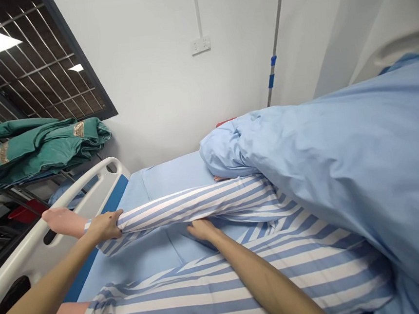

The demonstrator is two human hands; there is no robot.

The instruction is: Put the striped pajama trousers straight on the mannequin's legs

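With curled fingers my left hand [103,226] grips the striped pyjama sleeve [184,207]; my right hand's [201,230] fingers seem tucked under; a hard tug could bang it against the bed rail [31,260].

A folded green blanket [36,150] lies beyond the bed rail [80,184], beside a barred window [36,64]. A drip pole [275,43] and a wall socket [200,45] also stand beyond the rail.

Fingers of the bare right hand [201,230] hidden beneath the blue-and-white striped cotton pyjama limb [195,204]; upper end buried under the bulky pale-blue duvet [324,166], with a red object [225,122] mostly concealed behind.
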